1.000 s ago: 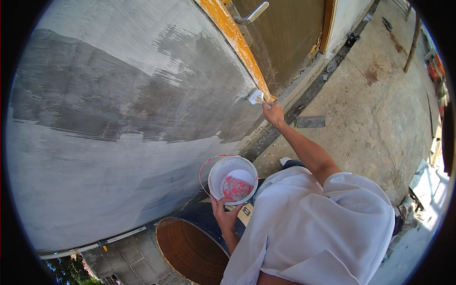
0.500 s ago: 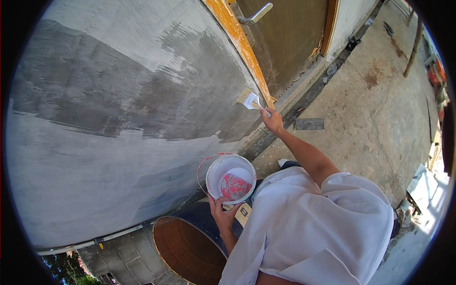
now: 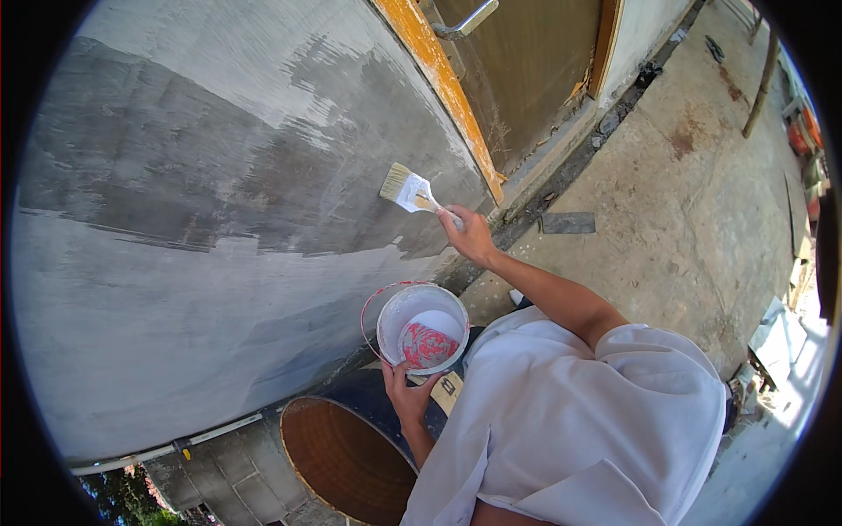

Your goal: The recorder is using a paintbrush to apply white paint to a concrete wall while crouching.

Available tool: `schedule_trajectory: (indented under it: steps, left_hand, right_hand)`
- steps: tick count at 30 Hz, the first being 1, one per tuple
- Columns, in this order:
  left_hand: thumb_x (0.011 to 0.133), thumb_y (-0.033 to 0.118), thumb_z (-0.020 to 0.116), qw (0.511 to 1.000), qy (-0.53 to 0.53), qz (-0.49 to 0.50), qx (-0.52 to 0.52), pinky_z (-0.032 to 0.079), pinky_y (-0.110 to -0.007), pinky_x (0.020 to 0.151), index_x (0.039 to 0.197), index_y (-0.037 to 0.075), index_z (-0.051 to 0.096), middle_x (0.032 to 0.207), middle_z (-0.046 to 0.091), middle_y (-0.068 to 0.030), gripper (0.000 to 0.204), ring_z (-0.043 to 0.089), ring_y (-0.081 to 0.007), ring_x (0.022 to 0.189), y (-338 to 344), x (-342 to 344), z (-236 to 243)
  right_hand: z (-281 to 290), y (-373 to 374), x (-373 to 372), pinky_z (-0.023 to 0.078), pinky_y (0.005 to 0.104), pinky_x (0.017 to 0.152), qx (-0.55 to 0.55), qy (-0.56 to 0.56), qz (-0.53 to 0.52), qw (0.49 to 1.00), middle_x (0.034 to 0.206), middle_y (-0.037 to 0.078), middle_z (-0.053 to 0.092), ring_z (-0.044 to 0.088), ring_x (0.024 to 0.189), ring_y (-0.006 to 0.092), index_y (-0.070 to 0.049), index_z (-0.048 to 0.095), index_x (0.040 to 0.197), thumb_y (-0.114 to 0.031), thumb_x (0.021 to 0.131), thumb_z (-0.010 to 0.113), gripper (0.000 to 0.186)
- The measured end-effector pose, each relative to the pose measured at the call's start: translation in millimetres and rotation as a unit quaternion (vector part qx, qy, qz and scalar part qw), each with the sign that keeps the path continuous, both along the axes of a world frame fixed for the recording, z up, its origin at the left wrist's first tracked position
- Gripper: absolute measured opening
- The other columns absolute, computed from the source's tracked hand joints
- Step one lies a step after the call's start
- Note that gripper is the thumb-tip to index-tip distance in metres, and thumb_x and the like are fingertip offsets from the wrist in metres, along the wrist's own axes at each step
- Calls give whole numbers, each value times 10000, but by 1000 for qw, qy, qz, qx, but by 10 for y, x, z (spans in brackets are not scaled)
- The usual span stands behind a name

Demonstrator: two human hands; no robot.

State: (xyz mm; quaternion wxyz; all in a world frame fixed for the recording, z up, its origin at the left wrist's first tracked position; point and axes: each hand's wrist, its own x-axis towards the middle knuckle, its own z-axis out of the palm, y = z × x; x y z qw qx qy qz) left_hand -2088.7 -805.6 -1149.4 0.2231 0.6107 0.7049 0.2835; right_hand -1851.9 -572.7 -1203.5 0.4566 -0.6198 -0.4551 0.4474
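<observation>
My right hand (image 3: 468, 235) is closed round the handle of a wide paintbrush (image 3: 409, 189) with pale bristles and a white-coated ferrule. The bristles are at the grey wall (image 3: 202, 175), over a darker, wet-looking patch; whether they touch it I cannot tell. My left hand (image 3: 409, 396) grips the near rim of a white bucket (image 3: 386, 324) that has a red handle hoop. Inside the bucket, white liquid and a red-and-grey streaked area show. Dark and light streaks cross the wall, with ragged brushed edges.
An orange door frame (image 3: 438, 74) and a brown door with a metal handle (image 3: 467, 21) adjoin the wall. A large open drum (image 3: 346, 465) stands below my left arm. A flat grey slab (image 3: 568, 223) lies on the concrete floor (image 3: 649, 193). Farther right, a wooden pole (image 3: 761, 83) leans.
My right hand has moved the paintbrush left along the wall, away from the door frame. My left hand and the bucket have stayed nearly in place.
</observation>
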Motion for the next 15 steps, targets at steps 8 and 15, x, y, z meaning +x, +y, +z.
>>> schedule_trajectory:
  steps: [8,15]
  left_hand:
    - [515,157,986,998,-45,36,6,515,-415,915,935,5,621,1394,508,-267,577,565,-396,1218,-49,41,-5]
    - [524,163,985,999,-33,36,7,518,-428,918,946,-3,634,1378,521,-257,574,567,-396,1214,-69,26,8]
  right_hand:
    - [-1457,151,339,531,496,860,-155,-131,-97,974,941,261,710,688,952,431,-45,698,1161,-531,933,555,556]
    - [-218,243,95,533,437,754,-60,-29,-73,995,872,240,717,717,830,351,14,720,1063,-474,935,601,519]
